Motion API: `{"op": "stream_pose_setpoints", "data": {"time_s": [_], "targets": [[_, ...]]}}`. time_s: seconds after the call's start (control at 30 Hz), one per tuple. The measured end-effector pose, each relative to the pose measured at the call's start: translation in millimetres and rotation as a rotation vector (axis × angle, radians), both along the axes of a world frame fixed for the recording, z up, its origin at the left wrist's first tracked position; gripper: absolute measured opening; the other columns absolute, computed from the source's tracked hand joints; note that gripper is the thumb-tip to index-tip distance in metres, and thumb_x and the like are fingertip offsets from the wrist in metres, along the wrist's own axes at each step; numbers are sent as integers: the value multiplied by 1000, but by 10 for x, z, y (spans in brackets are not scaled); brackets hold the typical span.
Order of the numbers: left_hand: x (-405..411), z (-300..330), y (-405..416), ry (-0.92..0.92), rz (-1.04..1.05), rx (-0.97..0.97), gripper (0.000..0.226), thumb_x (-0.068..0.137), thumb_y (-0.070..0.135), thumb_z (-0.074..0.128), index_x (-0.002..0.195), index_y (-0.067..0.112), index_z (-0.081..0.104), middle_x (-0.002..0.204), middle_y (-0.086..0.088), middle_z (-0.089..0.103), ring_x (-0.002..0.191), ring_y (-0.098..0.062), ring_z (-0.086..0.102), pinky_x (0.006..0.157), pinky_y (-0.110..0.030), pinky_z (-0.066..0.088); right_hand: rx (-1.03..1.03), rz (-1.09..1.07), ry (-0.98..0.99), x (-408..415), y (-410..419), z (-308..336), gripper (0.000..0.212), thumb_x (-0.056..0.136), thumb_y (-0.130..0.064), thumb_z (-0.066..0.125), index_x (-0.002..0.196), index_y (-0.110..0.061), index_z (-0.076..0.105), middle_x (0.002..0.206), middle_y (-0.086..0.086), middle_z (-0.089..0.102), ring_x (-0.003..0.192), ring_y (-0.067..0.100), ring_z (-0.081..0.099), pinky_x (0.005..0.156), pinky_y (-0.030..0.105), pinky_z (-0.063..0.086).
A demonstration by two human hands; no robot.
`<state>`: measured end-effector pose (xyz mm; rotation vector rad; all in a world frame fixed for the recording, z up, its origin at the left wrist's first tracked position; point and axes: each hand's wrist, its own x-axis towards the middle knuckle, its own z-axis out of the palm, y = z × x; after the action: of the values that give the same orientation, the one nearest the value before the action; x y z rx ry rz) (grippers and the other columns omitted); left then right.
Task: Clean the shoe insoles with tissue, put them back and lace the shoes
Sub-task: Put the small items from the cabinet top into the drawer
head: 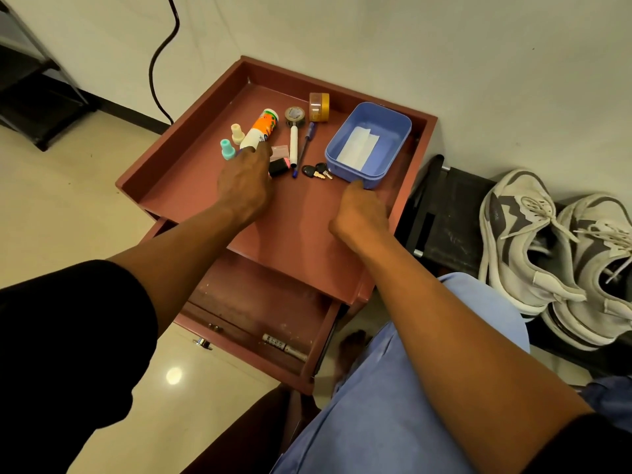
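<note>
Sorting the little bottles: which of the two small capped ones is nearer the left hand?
The teal-capped bottle; it sits beside the left hand, the cream-capped bottle farther back.

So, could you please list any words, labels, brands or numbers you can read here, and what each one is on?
No text here can be read with confidence.
Orange and white bottle: printed label, too blurred to read.
Tape roll: print on its face, too small.
Left shoe of the pair: faint lettering on its side, illegible.
Marker in the open drawer: markings, unreadable.
</note>
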<state>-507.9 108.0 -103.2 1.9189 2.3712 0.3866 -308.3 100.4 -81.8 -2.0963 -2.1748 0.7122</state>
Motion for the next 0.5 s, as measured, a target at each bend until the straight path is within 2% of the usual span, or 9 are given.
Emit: {"op": "stream_pose_setpoints", "data": {"time_s": [0.1, 0.2, 0.33, 0.4, 0.5], "targets": [[-3, 12, -90, -22, -44, 50, 43, 92, 8, 59, 135, 9, 53, 128, -20, 61, 105, -42, 62, 80, -53, 57, -23, -5, -2, 3, 6, 34, 53, 86, -5, 69, 135, -3, 48, 124, 18, 62, 112, 38, 63, 84, 41, 55], [-5, 23, -222, -46, -70, 76, 45, 92, 6, 60, 137, 8, 56, 133, -19, 60, 115, -40, 59, 92, -52, 54, -19, 7, -2, 13, -2, 48, 39, 87, -7, 69, 124, -8, 58, 121, 14, 63, 107, 33, 64, 79, 38, 53], [-37, 28, -422, -98, -85, 78, 47, 94, 9, 64, 141, 13, 58, 142, -12, 56, 127, -32, 54, 103, -46, 48, 23, 0, 50, 30, -57, 12, 28, 92, -10, 66, 119, -11, 61, 118, 11, 62, 105, 31, 62, 72, 34, 46], [-95, 34, -539, -123, -121, 85, 46, 95, 11, 65, 140, 14, 60, 140, -9, 58, 127, -29, 54, 103, -43, 47, 53, 9, 104, 30, -85, -21, 19, 91, -12, 65, 110, -12, 65, 109, 8, 64, 97, 29, 64, 67, 32, 45], [-235, 68, -793, -186, -241, 108, 41, 95, 11, 67, 136, 12, 62, 130, -9, 62, 117, -26, 58, 99, -44, 49, 20, 76, 205, -1, -121, -1, 9, 86, -11, 66, 87, -14, 74, 92, 3, 72, 82, 20, 68, 65, 31, 57]]}}
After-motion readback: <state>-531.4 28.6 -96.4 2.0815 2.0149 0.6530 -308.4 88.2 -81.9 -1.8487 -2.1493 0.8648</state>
